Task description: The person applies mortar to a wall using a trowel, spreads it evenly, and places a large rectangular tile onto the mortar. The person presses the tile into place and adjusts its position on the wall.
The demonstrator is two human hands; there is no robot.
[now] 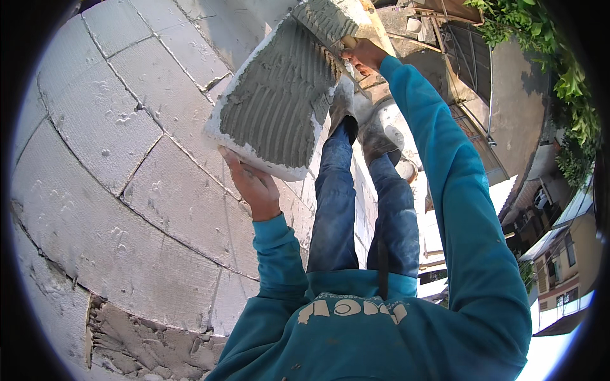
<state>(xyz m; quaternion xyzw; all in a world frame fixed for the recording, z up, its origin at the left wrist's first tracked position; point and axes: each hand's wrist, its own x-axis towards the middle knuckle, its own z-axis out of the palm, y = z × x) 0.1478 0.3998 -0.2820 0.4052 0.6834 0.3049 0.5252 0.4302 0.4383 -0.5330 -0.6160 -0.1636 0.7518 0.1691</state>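
Note:
My left hand [251,184] grips the lower edge of a white lightweight block [273,166], thumb and fingers around its rim. Grey mortar [270,95] covers the block's broad face, combed into ridges. At the block's far right corner, my right hand [367,56] is closed round the handle of a trowel [326,44]. A heap of wet mortar sits on the trowel, whose blade edge lies at or just over the coated face; exact contact cannot be made out.
A wall of large white blocks [101,127] with dark joints rises on my left. Low down it has a rough mortar patch [146,343]. My dusty boots [381,130] stand beyond the block's right side. Green leaves [572,82] and a building [562,267] lie far right.

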